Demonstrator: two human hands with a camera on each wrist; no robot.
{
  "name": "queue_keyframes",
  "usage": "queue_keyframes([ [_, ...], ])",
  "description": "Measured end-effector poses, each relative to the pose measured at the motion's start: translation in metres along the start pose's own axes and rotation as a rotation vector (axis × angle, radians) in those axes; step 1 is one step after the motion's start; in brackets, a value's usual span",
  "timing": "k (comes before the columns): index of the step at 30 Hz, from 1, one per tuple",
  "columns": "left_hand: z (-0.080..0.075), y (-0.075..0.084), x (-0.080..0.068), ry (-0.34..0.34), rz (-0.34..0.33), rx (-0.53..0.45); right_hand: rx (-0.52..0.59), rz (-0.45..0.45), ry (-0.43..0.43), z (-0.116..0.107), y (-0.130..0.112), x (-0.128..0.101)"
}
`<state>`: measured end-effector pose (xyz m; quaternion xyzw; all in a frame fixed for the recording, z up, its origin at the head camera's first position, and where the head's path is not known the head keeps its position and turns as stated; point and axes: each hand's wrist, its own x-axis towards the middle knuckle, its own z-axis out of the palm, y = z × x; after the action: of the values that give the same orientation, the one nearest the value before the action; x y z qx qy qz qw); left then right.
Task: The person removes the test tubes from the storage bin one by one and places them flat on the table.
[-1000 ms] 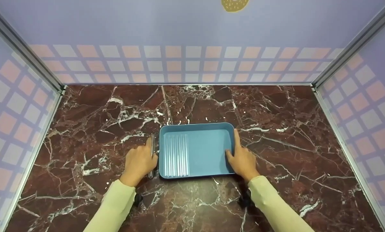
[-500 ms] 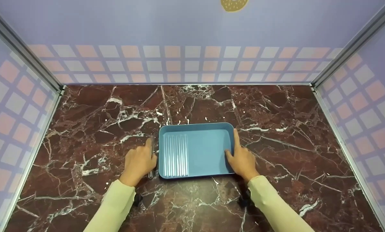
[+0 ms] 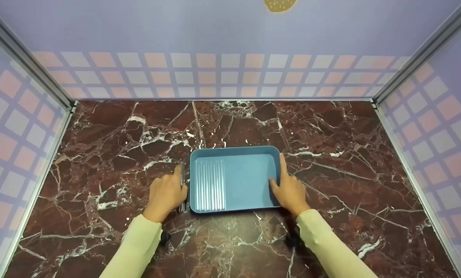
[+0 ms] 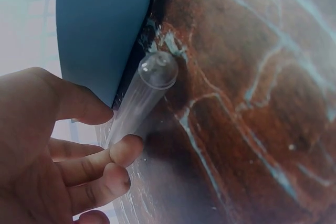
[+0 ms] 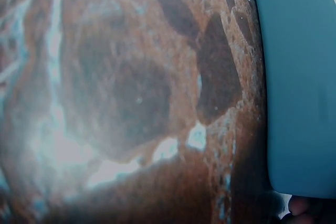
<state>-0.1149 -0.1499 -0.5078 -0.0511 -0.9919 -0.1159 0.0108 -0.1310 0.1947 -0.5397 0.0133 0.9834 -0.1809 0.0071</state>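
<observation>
Nothing much has shifted since a second ago: both hands stay put at the blue tray (image 3: 249,181), which sits flat near the middle of the marble tabletop (image 3: 331,135). On the tray's left side, the left hand (image 3: 165,195) rests beside a clear plastic tube (image 4: 142,95) lying on the marble just against the tray's outer wall; the wrist view shows the thumb and curled fingertips (image 4: 126,153) touching that tube on either side. Over on the right, the right hand (image 3: 290,191) grips the tray's right rim, thumb inside the tray, forefinger stretched along the outer edge. Pale yellow-green sleeves (image 3: 138,247) cover both forearms. Checkered walls (image 3: 199,73) enclose the tabletop.
</observation>
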Motion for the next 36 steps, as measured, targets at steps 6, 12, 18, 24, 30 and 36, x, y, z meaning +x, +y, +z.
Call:
queue_keyframes([
  [6, -0.0005, 0.0008, 0.0005, -0.021, -0.012, -0.027, 0.010, -0.001, -0.010, -0.0004, -0.0009, 0.0000],
  [12, 0.0005, 0.0024, 0.0015, 0.005, 0.018, -0.043, 0.004, 0.004, -0.011, -0.0007, -0.0013, 0.0007],
  [18, 0.0036, 0.0021, 0.0008, 0.067, 0.099, -0.060, 0.000, 0.013, -0.009, -0.0016, -0.0015, 0.0007],
  [24, 0.0045, 0.0016, 0.0022, 0.040, 0.060, -0.067, -0.004, 0.020, -0.010, -0.0012, -0.0013, 0.0005],
  [30, 0.0046, 0.0024, 0.0034, 0.044, 0.052, -0.056, 0.000, 0.013, 0.009, -0.0007, -0.0014, 0.0000],
  [36, 0.0057, 0.0040, 0.0033, 0.064, 0.089, -0.042, -0.002, 0.002, 0.013, -0.0015, -0.0013, -0.0011],
])
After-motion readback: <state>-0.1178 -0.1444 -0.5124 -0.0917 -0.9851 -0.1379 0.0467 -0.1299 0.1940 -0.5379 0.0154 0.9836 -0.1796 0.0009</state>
